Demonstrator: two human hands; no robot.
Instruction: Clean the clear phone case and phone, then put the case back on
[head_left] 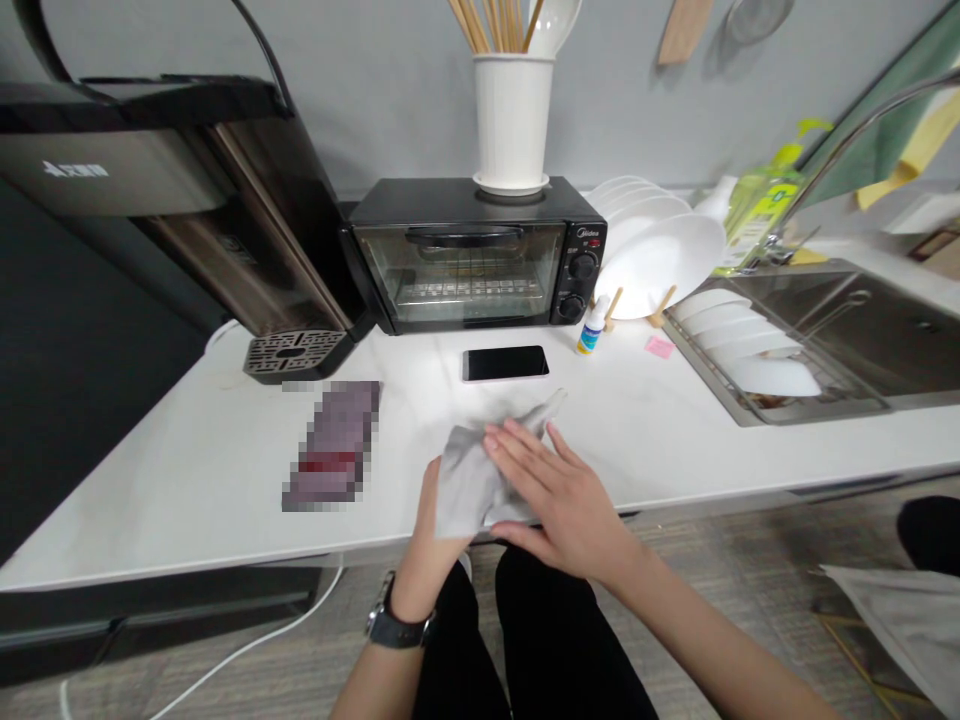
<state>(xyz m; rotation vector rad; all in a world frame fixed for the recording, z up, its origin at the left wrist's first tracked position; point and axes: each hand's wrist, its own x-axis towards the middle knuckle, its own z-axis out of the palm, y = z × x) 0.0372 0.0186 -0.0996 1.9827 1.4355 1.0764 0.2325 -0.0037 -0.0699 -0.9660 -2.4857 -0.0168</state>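
Gray cloth (465,485) drapes your left hand (433,545) above the front edge of the counter (656,435); I cannot tell that hand's grip. Your right hand (559,500) lies flat on the cloth, thumb spread. Bare counter opens rightward to the sink (892,310). The white cup (514,120) holds chopsticks (495,25); the wire basket (844,409), white dishes (772,377).

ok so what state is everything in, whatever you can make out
gray cloth: creased, between both hands; whether it wraps anything is hidden
left hand: under the cloth, mostly covered
right hand: fingers extended, on top of the cloth
phone: lying flat, screen dark
oven: door shut
small bottle: upright
white cup: upright, holding sticks
soap bottle: upright
pixelated thing: on the counter, details obscured
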